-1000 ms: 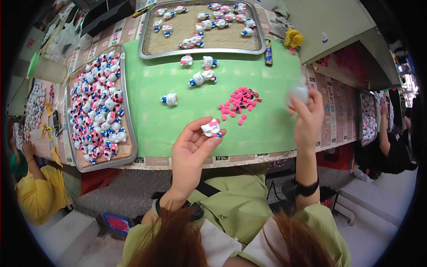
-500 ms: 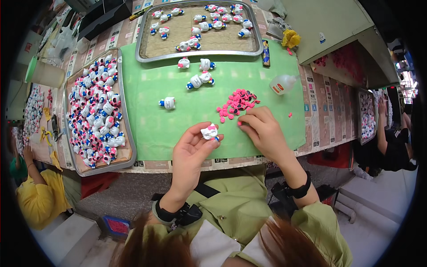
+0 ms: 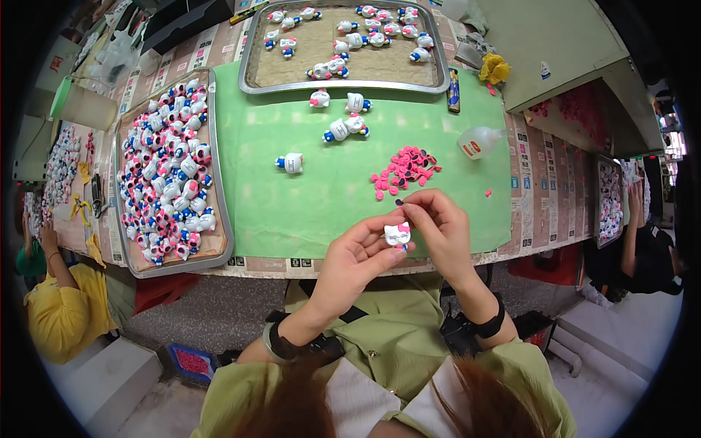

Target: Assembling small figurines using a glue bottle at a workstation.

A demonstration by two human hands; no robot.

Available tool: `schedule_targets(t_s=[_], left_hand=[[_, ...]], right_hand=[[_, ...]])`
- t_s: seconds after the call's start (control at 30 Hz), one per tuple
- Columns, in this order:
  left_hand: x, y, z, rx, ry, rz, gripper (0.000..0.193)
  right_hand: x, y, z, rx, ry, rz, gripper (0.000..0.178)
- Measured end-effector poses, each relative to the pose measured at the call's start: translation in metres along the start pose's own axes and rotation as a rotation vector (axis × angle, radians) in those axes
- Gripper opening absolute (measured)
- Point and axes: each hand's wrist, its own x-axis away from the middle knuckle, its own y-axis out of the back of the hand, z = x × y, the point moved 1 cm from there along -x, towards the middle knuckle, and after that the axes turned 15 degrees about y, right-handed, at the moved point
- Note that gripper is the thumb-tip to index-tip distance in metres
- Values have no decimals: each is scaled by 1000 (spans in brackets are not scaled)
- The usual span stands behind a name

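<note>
Between the thumb and fingers of my left hand [image 3: 350, 261] is a small white cat figurine [image 3: 398, 232] with a pink bow and a bit of blue below, its face turned up. My right hand [image 3: 447, 232] is beside it, thumb and forefinger pinching a small pink piece with a dark face [image 3: 399, 202], just above the figurine's head. A little farther away lies a pile of similar pink pieces [image 3: 404, 172], some showing dark sides. Several more cat figurines, such as one lying alone [image 3: 293, 163], rest on the green mat [image 3: 255, 212].
A metal tray [image 3: 225, 244] heaped with figurines stands at the left. Another tray [image 3: 343, 89] with spaced figurines lies at the far side. A squeeze bottle [image 3: 478, 141], a dark tube [image 3: 453, 91] and a yellow crumpled thing [image 3: 495, 68] are at the right. Other people work on both sides.
My right hand has left the edge of the pink pile with one piece and come up to the figurine. My left hand has brought the figurine rightward, so both hands are together.
</note>
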Motion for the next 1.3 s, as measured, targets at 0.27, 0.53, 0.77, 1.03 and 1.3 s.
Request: schedule_targets(t_s=[0.27,0.53,0.77,1.03,1.3], left_hand=[[1,2,0,-18,6,-32,38],[-1,5,2,-12,-42,-70,37],[5,1,-4,-3,-53,-64,37],[8,1,-4,-79,-204,-94,30],[12,2,-3,-382,-443,-188,25]], right_hand=[[3,4,5,235,127,50,13],[7,6,20,583,839,174,24],[10,6,20,668,876,246,34],[18,0,26,14,245,71,21],[19,2,29,-55,249,103,21]])
